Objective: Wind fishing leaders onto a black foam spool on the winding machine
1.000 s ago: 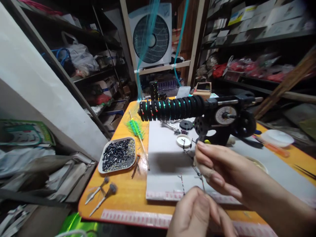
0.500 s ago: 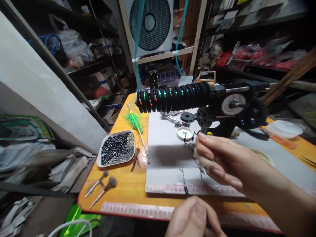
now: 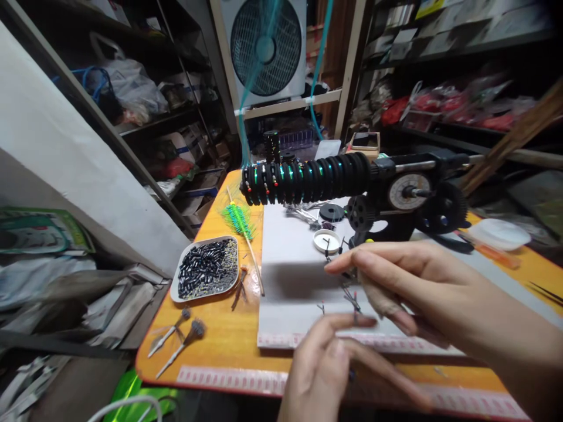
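Note:
My left hand [image 3: 323,363] is at the table's front edge, index and middle fingers stretched apart and slightly blurred. A small dark thing [image 3: 352,375] shows beside its fingers; whether they touch is unclear. Just past this hand, a thin forked piece [image 3: 322,308] with a red tip partly shows. My right hand [image 3: 404,281] hovers over the white board [image 3: 281,322], thumb and index finger pressed together; anything between them is too small to make out. Thin dark forked pieces with black sleeves [image 3: 326,249] lie close to its fingertips, and more forked pieces [image 3: 352,300] show below.
A black ribbed roller [image 3: 308,179] on a geared machine with a dial [image 3: 410,192] spans the board. Left of it are a tray of small tubes [image 3: 206,266], a green bristly stick [image 3: 237,220] and two brushes [image 3: 189,346]. A shallow white dish [image 3: 326,241] sits behind my right hand.
My left hand has gone from a closed grip to spread fingers and moved slightly up. My right index finger has stretched out leftward. The view has shifted slightly.

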`<state>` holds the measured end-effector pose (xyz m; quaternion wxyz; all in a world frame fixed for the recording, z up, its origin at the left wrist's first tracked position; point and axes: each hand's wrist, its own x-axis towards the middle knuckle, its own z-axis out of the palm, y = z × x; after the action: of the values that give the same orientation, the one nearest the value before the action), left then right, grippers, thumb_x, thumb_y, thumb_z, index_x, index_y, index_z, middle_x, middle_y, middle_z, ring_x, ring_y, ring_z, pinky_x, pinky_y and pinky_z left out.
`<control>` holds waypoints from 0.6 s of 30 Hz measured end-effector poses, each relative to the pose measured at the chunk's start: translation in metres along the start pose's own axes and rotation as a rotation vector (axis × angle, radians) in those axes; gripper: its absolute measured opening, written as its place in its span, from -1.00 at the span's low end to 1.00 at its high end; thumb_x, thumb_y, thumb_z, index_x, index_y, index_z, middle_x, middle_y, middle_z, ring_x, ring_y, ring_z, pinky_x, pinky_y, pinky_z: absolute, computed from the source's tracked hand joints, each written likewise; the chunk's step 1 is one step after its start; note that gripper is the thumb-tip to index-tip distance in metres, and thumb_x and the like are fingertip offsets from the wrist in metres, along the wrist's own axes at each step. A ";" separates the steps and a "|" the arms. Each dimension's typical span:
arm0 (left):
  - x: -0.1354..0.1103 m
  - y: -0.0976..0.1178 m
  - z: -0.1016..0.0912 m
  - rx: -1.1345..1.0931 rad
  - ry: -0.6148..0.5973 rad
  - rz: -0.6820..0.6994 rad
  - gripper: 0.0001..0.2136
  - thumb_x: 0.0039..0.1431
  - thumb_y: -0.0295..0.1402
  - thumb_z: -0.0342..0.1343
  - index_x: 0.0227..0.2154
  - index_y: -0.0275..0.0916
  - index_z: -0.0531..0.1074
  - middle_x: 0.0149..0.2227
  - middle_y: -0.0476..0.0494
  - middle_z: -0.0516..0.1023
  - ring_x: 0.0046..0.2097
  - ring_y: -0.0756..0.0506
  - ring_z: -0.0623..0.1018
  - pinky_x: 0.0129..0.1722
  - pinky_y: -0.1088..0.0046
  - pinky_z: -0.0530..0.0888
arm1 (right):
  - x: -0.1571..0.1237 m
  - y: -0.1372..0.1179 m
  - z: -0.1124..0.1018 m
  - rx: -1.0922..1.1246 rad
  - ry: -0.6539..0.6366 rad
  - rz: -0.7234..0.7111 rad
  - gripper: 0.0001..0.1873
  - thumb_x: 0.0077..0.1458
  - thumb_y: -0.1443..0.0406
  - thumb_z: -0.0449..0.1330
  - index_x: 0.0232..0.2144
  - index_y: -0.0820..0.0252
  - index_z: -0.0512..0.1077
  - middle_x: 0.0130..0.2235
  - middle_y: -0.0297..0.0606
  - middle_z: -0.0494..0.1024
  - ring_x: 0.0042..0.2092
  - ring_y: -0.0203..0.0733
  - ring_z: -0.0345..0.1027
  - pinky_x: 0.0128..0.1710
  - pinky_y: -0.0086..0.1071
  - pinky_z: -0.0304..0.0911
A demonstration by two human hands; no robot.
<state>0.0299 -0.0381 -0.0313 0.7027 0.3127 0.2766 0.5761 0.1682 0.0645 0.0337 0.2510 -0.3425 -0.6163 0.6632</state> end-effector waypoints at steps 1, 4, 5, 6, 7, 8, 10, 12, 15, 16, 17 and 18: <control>0.004 0.006 0.003 0.041 0.021 -0.017 -0.55 0.34 -0.05 -0.05 0.08 -0.28 0.37 -0.33 -0.24 0.70 -0.36 -0.16 0.66 -0.24 0.27 0.55 | -0.002 -0.004 0.000 -0.047 -0.006 0.001 -0.44 0.16 -0.13 0.16 -0.10 0.23 0.50 -0.70 -0.48 0.24 -0.71 -0.49 -0.08 -0.75 -0.58 -0.22; 0.015 0.021 0.010 0.254 0.030 -0.016 -0.52 0.38 -0.01 -0.21 0.08 -0.28 0.30 -0.43 -0.15 0.64 -0.60 0.00 0.56 -0.50 0.51 0.47 | -0.004 -0.016 0.003 -0.148 -0.013 -0.013 -0.37 0.15 -0.16 0.14 -0.09 0.28 0.52 -0.73 -0.48 0.21 -0.72 -0.46 -0.07 -0.76 -0.57 -0.22; 0.018 0.024 0.011 0.324 0.015 -0.012 -0.52 0.39 0.00 -0.24 0.02 -0.29 0.33 -0.45 -0.13 0.62 -0.64 0.04 0.52 -0.57 0.58 0.41 | -0.004 -0.019 0.004 -0.165 -0.012 -0.011 -0.36 0.14 -0.16 0.14 -0.09 0.28 0.52 -0.73 -0.48 0.21 -0.71 -0.46 -0.07 -0.77 -0.57 -0.22; 0.020 0.026 0.011 0.387 0.001 -0.004 -0.52 0.38 0.01 -0.24 -0.04 -0.29 0.36 -0.45 -0.10 0.60 -0.66 0.07 0.49 -0.62 0.63 0.35 | -0.003 -0.020 0.005 -0.177 -0.010 -0.008 -0.36 0.14 -0.17 0.14 -0.10 0.28 0.53 -0.73 -0.47 0.22 -0.72 -0.46 -0.06 -0.77 -0.57 -0.22; 0.022 0.027 0.011 0.453 -0.004 0.008 -0.52 0.37 0.03 -0.24 -0.10 -0.29 0.37 -0.45 -0.08 0.57 -0.67 0.09 0.46 -0.66 0.65 0.32 | -0.003 -0.020 0.006 -0.180 -0.004 -0.002 -0.35 0.13 -0.17 0.14 -0.10 0.28 0.53 -0.73 -0.46 0.23 -0.72 -0.46 -0.07 -0.77 -0.57 -0.22; 0.023 0.028 0.011 0.526 -0.001 0.017 -0.51 0.36 0.04 -0.24 -0.17 -0.29 0.37 -0.45 -0.08 0.56 -0.67 0.10 0.45 -0.67 0.66 0.30 | -0.002 -0.020 0.007 -0.171 0.004 0.006 -0.35 0.12 -0.18 0.15 -0.11 0.27 0.53 -0.73 -0.46 0.23 -0.73 -0.46 -0.08 -0.78 -0.57 -0.21; 0.025 0.029 0.009 0.672 0.019 0.039 -0.50 0.34 0.08 -0.24 -0.29 -0.28 0.36 -0.45 -0.08 0.54 -0.66 0.10 0.44 -0.67 0.66 0.31 | -0.001 -0.016 0.007 -0.108 0.007 0.015 -0.40 0.13 -0.15 0.17 -0.12 0.25 0.52 -0.74 -0.47 0.24 -0.75 -0.48 -0.09 -0.78 -0.59 -0.20; 0.024 0.028 0.008 0.708 0.017 0.038 -0.49 0.31 0.11 -0.23 -0.38 -0.26 0.34 -0.51 -0.07 0.50 -0.66 0.09 0.42 -0.66 0.63 0.34 | 0.000 -0.011 0.007 0.067 -0.037 0.024 -0.52 0.17 -0.08 0.18 -0.19 0.22 0.51 -0.71 -0.44 0.33 -0.77 -0.50 -0.04 -0.78 -0.62 -0.15; 0.022 0.025 0.010 0.571 0.006 -0.007 -0.46 0.22 0.18 -0.10 -0.47 -0.26 0.32 -0.62 -0.04 0.41 -0.69 0.07 0.38 -0.72 0.63 0.30 | 0.004 -0.005 0.008 0.481 -0.163 0.107 -0.62 0.20 0.03 0.18 -0.43 0.22 0.42 -0.61 -0.33 0.48 -0.77 -0.51 0.10 -0.78 -0.67 -0.10; 0.021 0.023 0.011 0.509 0.024 -0.039 -0.45 0.17 0.21 -0.04 -0.50 -0.27 0.32 -0.65 -0.03 0.39 -0.70 0.08 0.37 -0.74 0.65 0.26 | 0.005 -0.004 0.010 0.601 -0.189 0.147 -0.61 0.19 0.04 0.18 -0.51 0.22 0.37 -0.60 -0.33 0.49 -0.78 -0.50 0.12 -0.80 -0.68 -0.10; 0.021 0.020 0.012 0.446 0.049 -0.069 -0.44 0.13 0.22 0.01 -0.53 -0.28 0.33 -0.66 -0.04 0.39 -0.71 0.09 0.36 -0.75 0.66 0.21 | 0.007 -0.003 0.012 0.686 -0.200 0.180 -0.60 0.17 0.06 0.19 -0.56 0.21 0.32 -0.62 -0.35 0.47 -0.78 -0.50 0.13 -0.82 -0.69 -0.12; 0.020 0.016 0.013 0.378 0.076 -0.088 -0.43 0.10 0.22 0.05 -0.55 -0.29 0.34 -0.68 -0.05 0.41 -0.72 0.09 0.36 -0.76 0.67 0.18 | 0.008 -0.003 0.014 0.731 -0.197 0.203 -0.58 0.16 0.08 0.20 -0.59 0.21 0.27 -0.65 -0.38 0.43 -0.80 -0.49 0.11 -0.85 -0.71 -0.14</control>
<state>0.0328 -0.0182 -0.0110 0.6449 0.4048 0.4198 0.4940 0.1517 0.0620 0.0352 0.2292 -0.2245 -0.3236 0.8902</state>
